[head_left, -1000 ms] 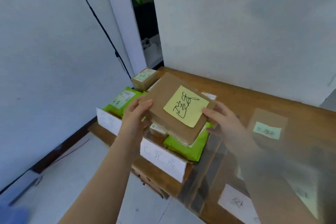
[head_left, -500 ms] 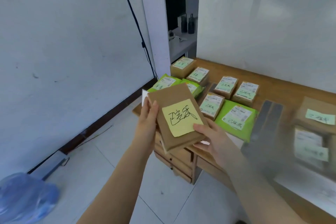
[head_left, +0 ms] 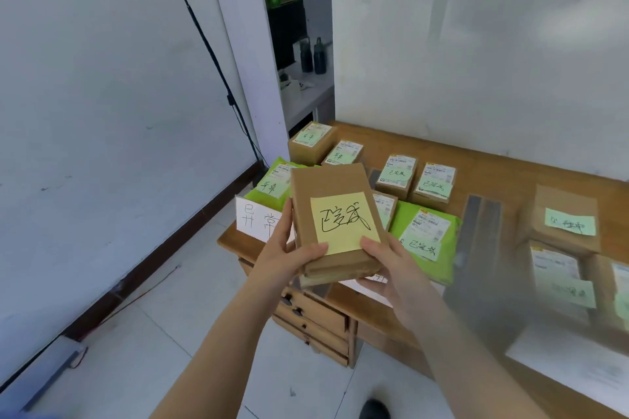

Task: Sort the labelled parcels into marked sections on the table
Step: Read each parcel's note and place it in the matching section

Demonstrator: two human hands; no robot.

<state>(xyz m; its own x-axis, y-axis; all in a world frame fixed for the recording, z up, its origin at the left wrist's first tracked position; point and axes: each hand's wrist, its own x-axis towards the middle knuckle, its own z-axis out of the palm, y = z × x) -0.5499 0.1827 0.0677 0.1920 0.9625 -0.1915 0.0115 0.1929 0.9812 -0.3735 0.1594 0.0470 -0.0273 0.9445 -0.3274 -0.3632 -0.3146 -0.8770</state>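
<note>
Parcel: the brown parcel [head_left: 332, 214] with the yellow note [head_left: 343, 223] is up in the air in front of me, over the near-left edge of the worktop [head_left: 510, 170], touching nothing on it.
Left grip: my left hand [head_left: 289, 255] wraps the parcel's left edge, thumb across the near corner.
Right grip: my right hand [head_left: 384, 269] cups the near right corner, thumb on top by the note, fingers underneath.
Sections: green-labelled parcels lie in groups behind it; black tape strips [head_left: 483, 231] part them from the boxes on the right; a white sign [head_left: 258, 219] marks the left section.
Risk: the note's writing looks like that on the green bag [head_left: 425, 238] just behind, yet the left section sits right beside it, so setting down too far left would misfile it.
Risk: sliding it in could shove the small boxes out of place.
</note>
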